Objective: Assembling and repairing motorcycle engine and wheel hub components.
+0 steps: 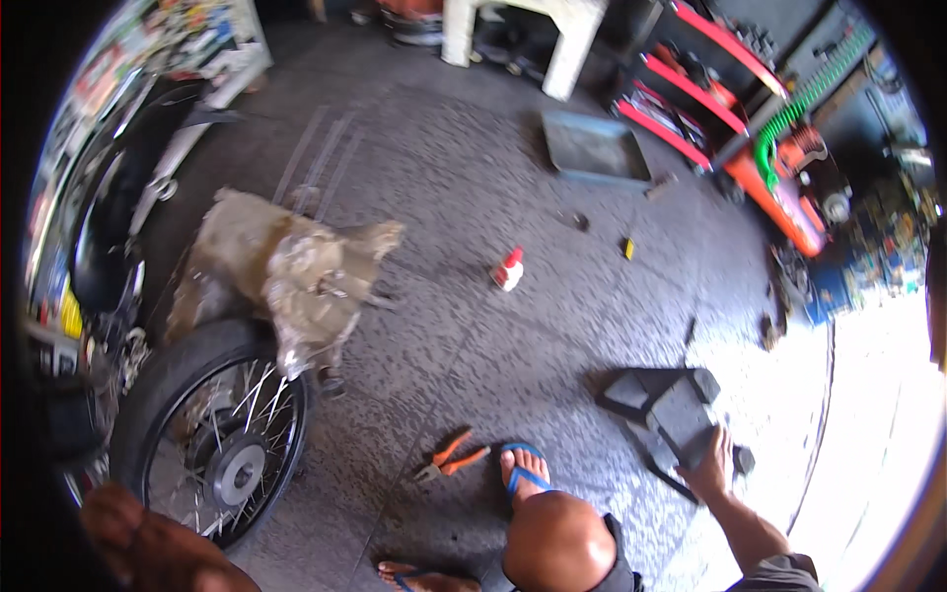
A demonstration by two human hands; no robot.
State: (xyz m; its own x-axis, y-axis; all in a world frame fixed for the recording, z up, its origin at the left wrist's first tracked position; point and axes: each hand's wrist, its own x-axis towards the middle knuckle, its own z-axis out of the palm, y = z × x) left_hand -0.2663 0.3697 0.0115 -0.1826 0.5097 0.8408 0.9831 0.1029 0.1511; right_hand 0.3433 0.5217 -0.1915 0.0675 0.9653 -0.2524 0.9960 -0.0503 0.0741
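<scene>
My right hand (pixel 712 471) grips the near edge of a dark, blocky piece (pixel 681 414) that looks like a low stool, tilted on the floor at the right. My left hand (pixel 133 543) is at the lower left, close to a spoked motorcycle wheel (pixel 240 469) with a black tyre. It is dark and blurred, and its fingers cannot be made out. Between the wheel and my foot lie pliers (pixel 452 456) with orange handles, their jaws toward the wheel.
Crumpled brown cardboard (pixel 281 257) lies against the wheel. A small white bottle with a red cap (pixel 508 269) stands mid-floor. Farther off are a metal tray (pixel 595 148), a red-edged tool cart (pixel 691 89), an orange floor jack (pixel 784 202) and a white stand (pixel 577 44). A motorcycle (pixel 109 217) stands left.
</scene>
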